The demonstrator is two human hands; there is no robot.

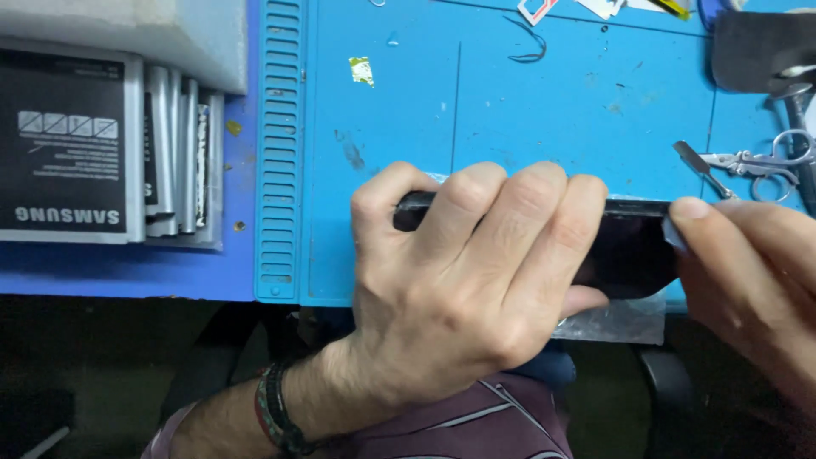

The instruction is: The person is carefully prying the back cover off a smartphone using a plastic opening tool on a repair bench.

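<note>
My left hand (pixel 463 280) wraps over a black phone (pixel 633 251), fingers curled across its top edge, holding it tilted at the near edge of the blue work mat (pixel 527 102). My right hand (pixel 756 272) touches the phone's right end, its fingertips pinching a small pale flat piece (pixel 673 234) against the corner. A clear plastic film (pixel 616 323) lies under the phone and hangs over the mat's edge.
A stack of flat grey phone batteries (pixel 110 144) lies at the left beside the mat's ribbed strip (pixel 279 153). Metal tweezers and scissors (pixel 761 161) rest at the right, below a dark pad (pixel 756 51). Small scraps and a bent wire (pixel 527 42) lie at the back.
</note>
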